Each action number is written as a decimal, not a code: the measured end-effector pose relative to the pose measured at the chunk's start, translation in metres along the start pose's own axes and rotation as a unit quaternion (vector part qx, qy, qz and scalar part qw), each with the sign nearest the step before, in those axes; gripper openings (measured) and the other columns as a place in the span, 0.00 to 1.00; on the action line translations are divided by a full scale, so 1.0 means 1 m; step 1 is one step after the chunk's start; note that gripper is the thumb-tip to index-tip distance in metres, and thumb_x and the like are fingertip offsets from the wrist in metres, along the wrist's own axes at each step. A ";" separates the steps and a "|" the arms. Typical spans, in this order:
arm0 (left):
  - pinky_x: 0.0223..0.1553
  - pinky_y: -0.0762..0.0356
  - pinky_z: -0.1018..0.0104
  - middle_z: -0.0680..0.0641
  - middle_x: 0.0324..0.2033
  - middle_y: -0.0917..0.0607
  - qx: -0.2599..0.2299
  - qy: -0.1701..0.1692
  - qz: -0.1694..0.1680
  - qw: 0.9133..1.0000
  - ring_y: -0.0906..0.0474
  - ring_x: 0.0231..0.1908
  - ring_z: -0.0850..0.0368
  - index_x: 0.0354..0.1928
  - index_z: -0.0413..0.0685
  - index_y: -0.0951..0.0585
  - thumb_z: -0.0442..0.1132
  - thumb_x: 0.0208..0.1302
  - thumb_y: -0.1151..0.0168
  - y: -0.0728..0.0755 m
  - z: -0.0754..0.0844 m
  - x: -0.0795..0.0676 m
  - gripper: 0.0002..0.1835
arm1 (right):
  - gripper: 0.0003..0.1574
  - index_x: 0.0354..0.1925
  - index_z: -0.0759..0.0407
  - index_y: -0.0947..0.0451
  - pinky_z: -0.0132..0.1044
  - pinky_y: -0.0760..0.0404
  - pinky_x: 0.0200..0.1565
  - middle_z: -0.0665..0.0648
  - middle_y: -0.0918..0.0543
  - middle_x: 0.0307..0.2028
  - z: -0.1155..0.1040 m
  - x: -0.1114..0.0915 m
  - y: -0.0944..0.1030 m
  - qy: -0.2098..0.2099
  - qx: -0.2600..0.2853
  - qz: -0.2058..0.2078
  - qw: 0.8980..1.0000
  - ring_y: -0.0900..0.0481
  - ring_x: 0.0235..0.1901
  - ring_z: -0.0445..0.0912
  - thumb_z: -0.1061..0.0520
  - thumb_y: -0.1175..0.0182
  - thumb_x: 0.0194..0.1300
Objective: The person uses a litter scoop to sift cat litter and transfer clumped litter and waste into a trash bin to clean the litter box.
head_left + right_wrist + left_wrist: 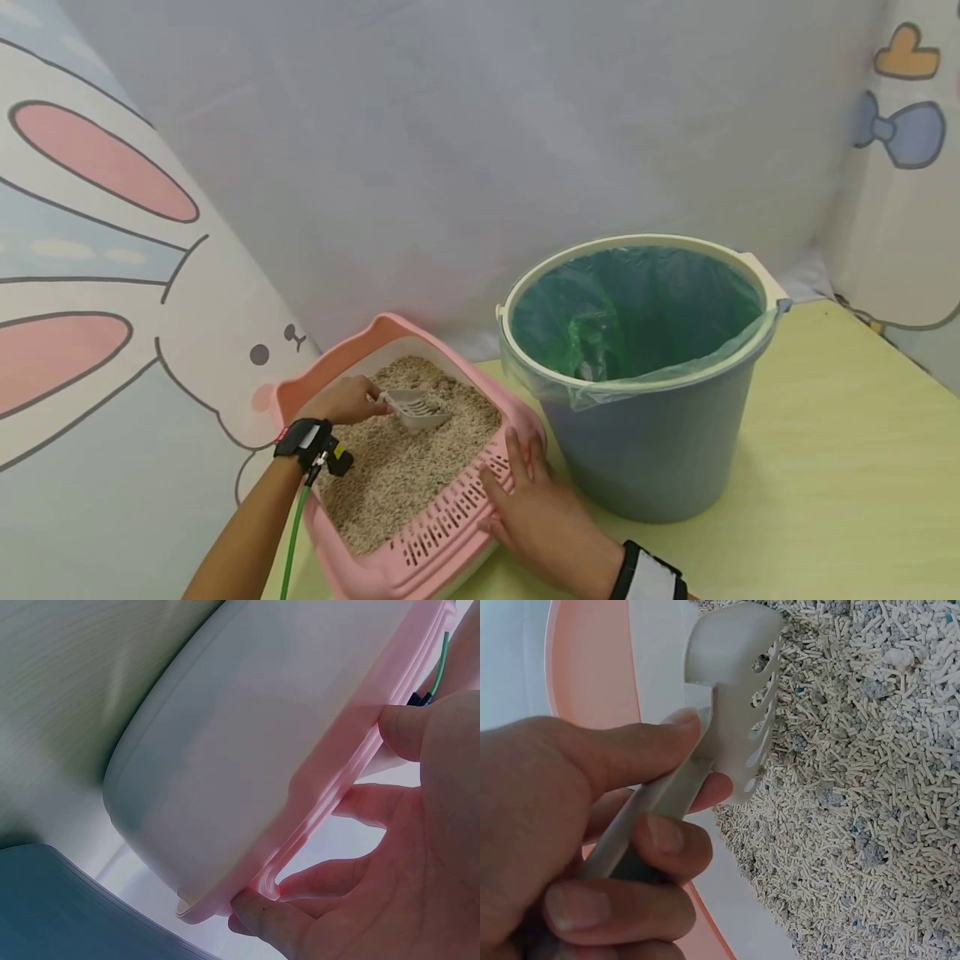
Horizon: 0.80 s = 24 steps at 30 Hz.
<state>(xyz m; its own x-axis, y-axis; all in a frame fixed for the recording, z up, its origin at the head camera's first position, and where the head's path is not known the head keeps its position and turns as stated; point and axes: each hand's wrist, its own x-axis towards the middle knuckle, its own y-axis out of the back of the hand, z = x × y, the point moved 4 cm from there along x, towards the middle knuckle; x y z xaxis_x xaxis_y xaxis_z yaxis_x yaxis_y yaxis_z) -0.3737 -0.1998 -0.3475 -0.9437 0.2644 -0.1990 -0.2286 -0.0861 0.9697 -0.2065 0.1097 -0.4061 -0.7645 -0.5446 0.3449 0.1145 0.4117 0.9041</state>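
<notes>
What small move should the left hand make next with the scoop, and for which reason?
Probably the left hand should ease the scoop into the litter under some grey clumps: it grips the handle, the slotted edge is close to the litter, and the right hand rests on the pink rim, perhaps steadying the box.

has a plain pale grey sheet (pixel 480 150) across the back, lightly creased. shows a cartoon rabbit (pixel 217 342) with pink inner ears (pixel 105 162) on the left-hand wall (pixel 67 533), a blue bow (pixel 915 133) and an orange shape (pixel 907 57) on the right-hand wall (pixel 885 225). includes a pale yellow surface (pixel 847 442) below. looks softly lit.
</notes>
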 end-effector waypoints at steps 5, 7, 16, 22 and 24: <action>0.25 0.45 0.66 0.58 0.15 0.41 -0.022 -0.020 0.017 0.999 0.47 0.17 0.62 0.17 0.56 0.27 0.49 0.74 0.34 -0.003 0.001 0.004 0.24 | 0.36 0.70 0.52 0.24 0.49 0.10 0.39 0.82 0.37 0.74 0.000 0.000 0.001 0.001 -0.004 0.000 1.000 0.30 0.68 0.81 0.36 0.37 0.73; 0.25 0.46 0.66 0.58 0.14 0.43 -0.032 -0.024 0.021 0.999 0.48 0.17 0.62 0.16 0.57 0.28 0.48 0.74 0.34 -0.003 0.001 0.004 0.25 | 0.36 0.70 0.51 0.24 0.48 0.10 0.37 0.82 0.37 0.74 0.000 0.000 0.000 0.003 -0.003 0.000 1.000 0.30 0.67 0.81 0.36 0.37 0.73; 0.24 0.48 0.68 0.60 0.13 0.46 -0.064 -0.034 0.032 0.997 0.52 0.17 0.64 0.17 0.57 0.31 0.48 0.75 0.35 -0.007 0.003 0.007 0.26 | 0.36 0.71 0.51 0.25 0.44 0.13 0.28 0.83 0.39 0.75 -0.001 0.001 -0.002 0.002 0.007 -0.011 1.000 0.32 0.69 0.82 0.35 0.39 0.74; 0.24 0.48 0.67 0.60 0.13 0.46 -0.066 -0.033 0.043 0.996 0.52 0.16 0.63 0.16 0.58 0.32 0.48 0.76 0.36 -0.006 0.008 0.013 0.27 | 0.36 0.71 0.52 0.25 0.44 0.12 0.32 0.84 0.40 0.75 -0.001 0.000 -0.002 0.005 0.010 -0.008 1.000 0.34 0.69 0.83 0.35 0.40 0.75; 0.24 0.48 0.67 0.60 0.13 0.45 -0.065 -0.031 0.045 0.996 0.52 0.16 0.63 0.16 0.58 0.31 0.48 0.76 0.36 -0.005 0.011 0.016 0.26 | 0.36 0.71 0.53 0.25 0.45 0.11 0.34 0.85 0.40 0.74 -0.001 0.000 -0.001 0.008 0.006 -0.003 1.000 0.34 0.69 0.83 0.36 0.39 0.75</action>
<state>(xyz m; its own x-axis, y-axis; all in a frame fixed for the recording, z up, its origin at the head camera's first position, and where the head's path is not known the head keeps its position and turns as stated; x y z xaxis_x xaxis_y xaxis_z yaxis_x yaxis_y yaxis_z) -0.3851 -0.1851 -0.3542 -0.9460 0.3086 -0.0989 -0.1764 -0.2346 0.9560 -0.2062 0.1091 -0.4065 -0.7554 -0.5578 0.3438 0.1024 0.4178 0.9028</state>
